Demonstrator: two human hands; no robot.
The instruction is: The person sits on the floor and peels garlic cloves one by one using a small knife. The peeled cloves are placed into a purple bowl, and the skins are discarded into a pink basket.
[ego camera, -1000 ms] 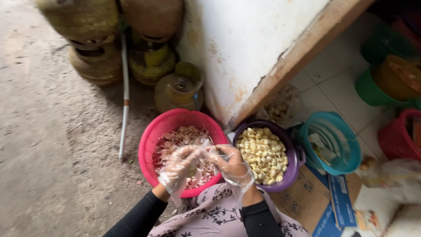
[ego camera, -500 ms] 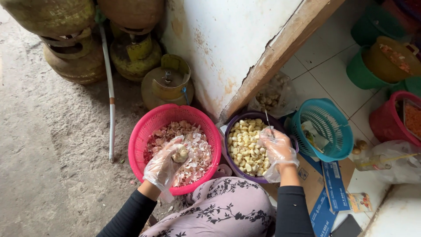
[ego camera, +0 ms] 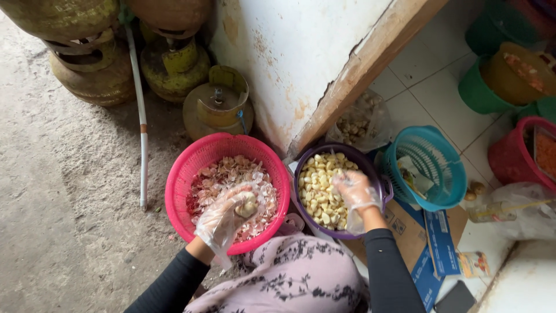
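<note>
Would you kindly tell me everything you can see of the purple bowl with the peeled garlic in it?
The purple bowl is round, dark purple and looks like plastic, with a small handle on its right side. It sits upright on the ground between the pink basket and the teal basket, partly on flattened cardboard. It is well filled with pale yellow peeled garlic cloves. The right hand, in a clear plastic glove, rests over the cloves at the bowl's right side.

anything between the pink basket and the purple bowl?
Nothing in the head view. The pink basket of peels and the purple bowl of peeled cloves sit side by side, rims almost touching; only a narrow sliver of pale floor shows between them.
</note>
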